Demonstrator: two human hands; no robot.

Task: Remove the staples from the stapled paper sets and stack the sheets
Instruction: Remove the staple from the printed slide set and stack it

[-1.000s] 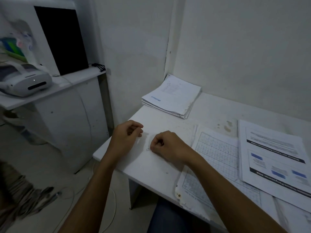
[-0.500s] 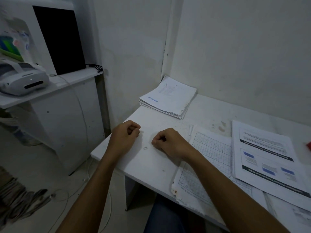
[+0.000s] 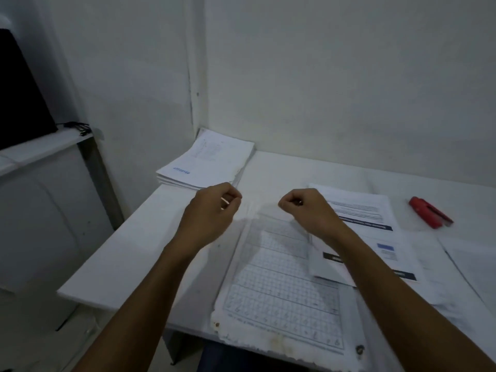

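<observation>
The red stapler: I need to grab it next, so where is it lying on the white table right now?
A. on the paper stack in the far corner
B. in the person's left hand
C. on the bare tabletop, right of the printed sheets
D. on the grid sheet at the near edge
C: the red stapler lies on the white table, to the right of the printed sheets, beyond both hands.

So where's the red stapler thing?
In the head view, the red stapler lies on the white table at the far right, near the wall, just right of the printed sheets with dark bars.
</observation>
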